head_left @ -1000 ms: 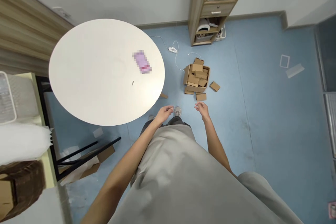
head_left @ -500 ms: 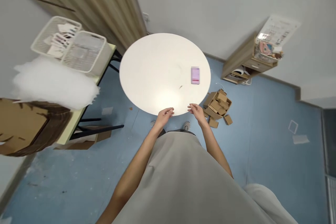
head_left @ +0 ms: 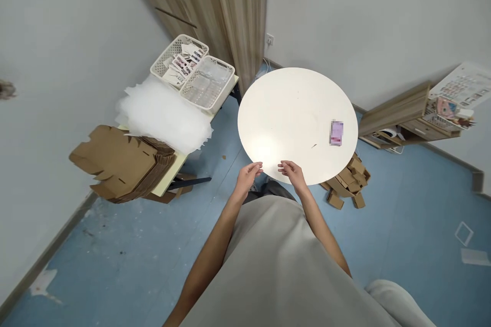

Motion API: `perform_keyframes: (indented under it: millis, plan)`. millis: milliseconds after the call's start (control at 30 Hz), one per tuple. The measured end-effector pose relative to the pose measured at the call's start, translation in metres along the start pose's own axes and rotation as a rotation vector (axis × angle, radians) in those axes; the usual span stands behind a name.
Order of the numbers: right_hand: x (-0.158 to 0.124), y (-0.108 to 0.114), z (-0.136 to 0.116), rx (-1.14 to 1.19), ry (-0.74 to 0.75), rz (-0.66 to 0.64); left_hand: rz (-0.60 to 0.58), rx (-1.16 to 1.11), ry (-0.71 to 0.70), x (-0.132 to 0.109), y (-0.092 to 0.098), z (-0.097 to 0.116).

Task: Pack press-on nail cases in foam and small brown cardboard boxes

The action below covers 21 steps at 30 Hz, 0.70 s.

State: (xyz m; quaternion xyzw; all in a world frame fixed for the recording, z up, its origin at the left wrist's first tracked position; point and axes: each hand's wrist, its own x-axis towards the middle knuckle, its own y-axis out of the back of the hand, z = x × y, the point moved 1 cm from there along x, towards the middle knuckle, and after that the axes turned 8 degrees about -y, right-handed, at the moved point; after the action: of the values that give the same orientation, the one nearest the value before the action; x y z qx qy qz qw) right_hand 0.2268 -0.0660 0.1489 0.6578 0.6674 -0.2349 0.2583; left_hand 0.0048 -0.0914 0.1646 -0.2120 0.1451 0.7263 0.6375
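Observation:
My left hand [head_left: 249,174] and my right hand [head_left: 292,172] hang close together at the near edge of a round white table [head_left: 284,112]. Both hands hold nothing, with fingers loosely curled and apart. A small pink flat object [head_left: 336,132] lies on the table's right side, well beyond my right hand. A tiny dark speck [head_left: 313,146] lies on the tabletop between the pink object and my hands.
A heap of small cardboard boxes [head_left: 347,184] sits on the blue floor under the table's right edge. To the left a side table carries white baskets [head_left: 194,74], white foam [head_left: 163,115] and flat cardboard sheets [head_left: 120,163]. A wooden cabinet [head_left: 218,10] stands behind; a shelf [head_left: 406,117] at right.
The view has swung left across the room, so the table now lies right of centre. Both hands came together at the table's near edge and stayed empty.

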Motion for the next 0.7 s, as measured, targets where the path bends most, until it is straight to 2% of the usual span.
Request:
perform_keyframes:
  millis: [167,333,467,600,700]
  plan:
    - [0.025,-0.013,-0.024,0.000,0.021,0.003,0.001,0.002,0.021,0.018,0.015,0.008]
    - [0.050,-0.034,-0.044,0.026,0.014,-0.066,0.109,0.069,0.003,0.038,0.052,0.020]
    - [0.064,-0.042,-0.052,0.022,-0.007,-0.112,0.213,0.058,0.027,0.056,0.079,0.026]
    - [0.072,-0.041,-0.051,0.014,-0.060,-0.085,0.269,0.049,0.030,0.085,0.098,0.036]
    - [0.076,-0.043,-0.052,0.023,-0.099,-0.037,0.300,0.104,0.016,0.119,0.117,0.052]
